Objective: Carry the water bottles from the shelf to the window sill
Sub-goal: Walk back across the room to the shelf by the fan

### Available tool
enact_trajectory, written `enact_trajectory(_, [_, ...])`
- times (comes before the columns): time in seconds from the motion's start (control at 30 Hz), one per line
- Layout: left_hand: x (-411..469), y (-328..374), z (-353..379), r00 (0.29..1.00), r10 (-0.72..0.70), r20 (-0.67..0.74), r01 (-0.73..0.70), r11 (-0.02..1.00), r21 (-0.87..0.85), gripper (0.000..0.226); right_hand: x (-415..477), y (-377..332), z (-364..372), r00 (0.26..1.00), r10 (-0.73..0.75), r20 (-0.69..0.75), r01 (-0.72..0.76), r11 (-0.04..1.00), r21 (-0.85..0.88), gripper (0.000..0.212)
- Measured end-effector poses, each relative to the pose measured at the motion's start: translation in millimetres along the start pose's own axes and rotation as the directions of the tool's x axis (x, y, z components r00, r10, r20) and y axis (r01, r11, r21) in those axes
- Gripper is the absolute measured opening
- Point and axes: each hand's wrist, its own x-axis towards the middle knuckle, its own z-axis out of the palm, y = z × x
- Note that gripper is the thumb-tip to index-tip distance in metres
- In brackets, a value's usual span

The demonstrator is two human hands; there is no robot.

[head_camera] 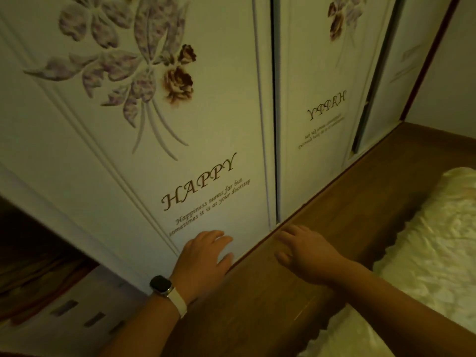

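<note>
Head view: left hand (206,253), watch (162,284) on wrist, rests w/ loose fingers on wardrobe door (180,150) at 6 o'clock. Right hand (306,251), empty and slack, is over bed rail (360,191) at 5. No water bottles visible. Best bet: push door aside w/ flat palm, then look for the shelf.

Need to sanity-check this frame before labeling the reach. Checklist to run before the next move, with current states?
1. Hands free for a grip: left hand and right hand hold nothing, fingers relaxed: ok.
2. Water bottles in view: none visible: not ok.
3. Shelf located: dark opening left of the wardrobe door shows only blurred shapes: cannot tell.
4. Window sill in view: not visible: not ok.
5. Left hand on the door: it lies at the door's lower edge, but actual contact: cannot tell.
</note>
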Motion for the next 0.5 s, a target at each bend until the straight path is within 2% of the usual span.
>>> enact_trajectory(0.13, [56.6,18.1,-2.1,0.998,0.069,0.013,-0.069,0.998,-0.007,0.047,22.3,30.1,-25.1,0.997,0.066,-0.04,-0.065,0.997,0.035,0.052])
enact_trajectory(0.37, [153.1,13.2,1.7,0.982,0.179,0.067,-0.18,0.984,0.01,0.047,68.8,81.9,-35.1,0.982,0.187,-0.026,-0.185,0.981,0.055,0.051])
enact_trajectory(0.5, [223.8,8.3,12.1,0.965,0.252,0.068,-0.25,0.967,-0.044,0.045,109.0,113.6,-36.2,0.963,0.271,-0.003,-0.271,0.962,0.035,0.05])
